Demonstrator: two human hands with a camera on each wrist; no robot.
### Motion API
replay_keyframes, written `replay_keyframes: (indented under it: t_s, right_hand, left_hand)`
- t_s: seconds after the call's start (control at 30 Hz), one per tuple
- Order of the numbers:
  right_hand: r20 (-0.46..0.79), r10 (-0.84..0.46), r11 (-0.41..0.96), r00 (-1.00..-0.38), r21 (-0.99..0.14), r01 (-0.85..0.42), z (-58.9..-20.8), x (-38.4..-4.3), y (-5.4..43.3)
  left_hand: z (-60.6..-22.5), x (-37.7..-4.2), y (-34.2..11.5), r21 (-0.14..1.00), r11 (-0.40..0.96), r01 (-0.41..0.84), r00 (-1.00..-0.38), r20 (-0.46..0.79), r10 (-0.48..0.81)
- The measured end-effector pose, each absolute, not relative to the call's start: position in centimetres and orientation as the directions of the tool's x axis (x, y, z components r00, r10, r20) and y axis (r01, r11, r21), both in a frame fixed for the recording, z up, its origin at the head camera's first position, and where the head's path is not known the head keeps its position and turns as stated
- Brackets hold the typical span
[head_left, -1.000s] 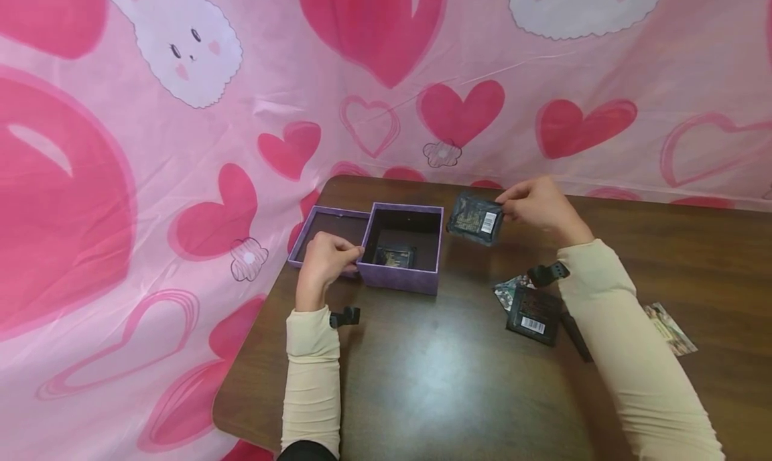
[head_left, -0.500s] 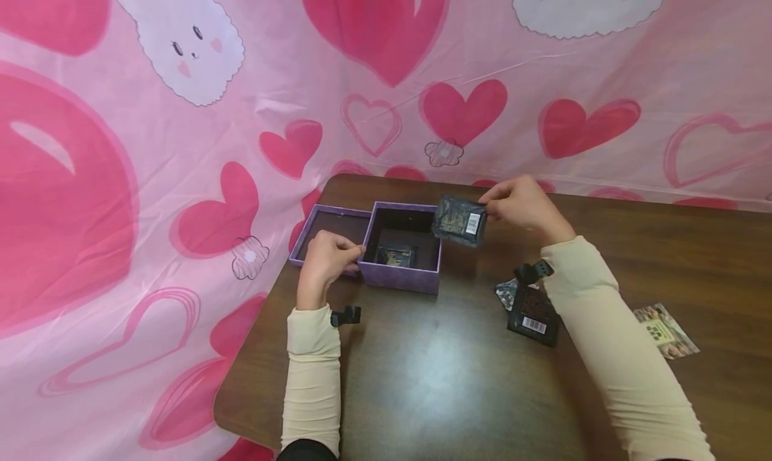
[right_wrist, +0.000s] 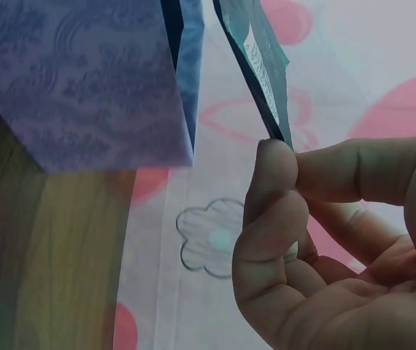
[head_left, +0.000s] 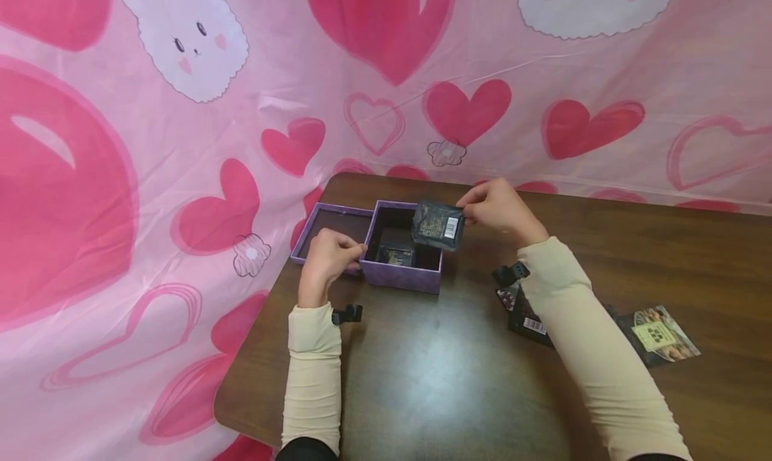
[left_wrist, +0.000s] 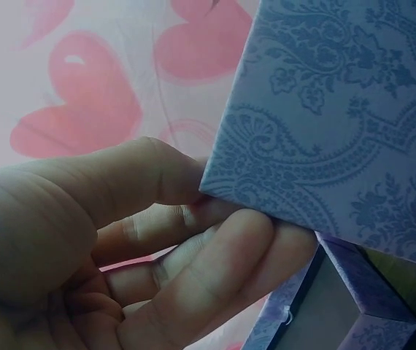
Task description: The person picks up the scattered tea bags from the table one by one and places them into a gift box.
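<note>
In the head view my right hand pinches the edge of a flat dark packet with a white barcode label, over the right side of the open purple box. The right wrist view shows the packet edge-on between thumb and fingers, beside the patterned box wall. A similar dark packet lies inside the box. My left hand grips the box's near left corner; in the left wrist view its thumb and curled fingers meet at the corner of the box.
The purple box lid lies inside-up left of the box. On the brown table at right, another dark packet with a barcode and a picture-printed packet lie partly behind the right sleeve. A pink heart-print cloth hangs behind.
My right hand has moved left, bringing the dark packet from beside the box to over its right side. The left hand keeps its place at the box corner.
</note>
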State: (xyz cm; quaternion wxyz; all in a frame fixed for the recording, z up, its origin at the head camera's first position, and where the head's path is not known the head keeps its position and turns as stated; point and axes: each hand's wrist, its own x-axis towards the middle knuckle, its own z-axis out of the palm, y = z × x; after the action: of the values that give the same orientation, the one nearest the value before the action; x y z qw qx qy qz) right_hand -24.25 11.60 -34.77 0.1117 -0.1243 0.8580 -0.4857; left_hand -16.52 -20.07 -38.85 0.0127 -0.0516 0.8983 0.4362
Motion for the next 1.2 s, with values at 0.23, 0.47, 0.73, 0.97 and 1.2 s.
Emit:
replay_keyframes:
  t_s: [0.23,0.47,0.73,0.97,1.2]
  right_hand:
    - [-0.125,-0.317,0.501,-0.940,-0.864,-0.055,-35.0,-24.1,9.7]
    - [-0.126,-0.345,0.495,-0.930,-0.867,-0.066,-35.3,-24.1,7.9]
    - [-0.127,-0.436,0.485,-0.891,-0.867,-0.113,-35.8,-23.8,5.5]
    - [-0.089,-0.463,0.490,-0.882,-0.855,-0.170,-35.7,-23.3,6.1]
    - [-0.068,-0.432,0.499,-0.899,-0.849,-0.175,-35.1,-23.4,9.8]
  left_hand:
    - [-39.0,-16.6,-19.9,0.784,0.612,-0.105,-0.994,-0.073,-0.078]
    - [-39.1,-16.6,-19.8,0.791,0.603,-0.105,-0.994,-0.069,-0.083]
    - [-39.3,-16.5,-19.9,0.798,0.593,-0.104,-0.994,-0.063,-0.089]
    - [-39.5,-16.5,-19.9,0.795,0.600,-0.091,-0.995,-0.055,-0.079]
    - [-39.1,-16.4,-20.1,0.805,0.585,-0.098,-0.995,-0.062,-0.081]
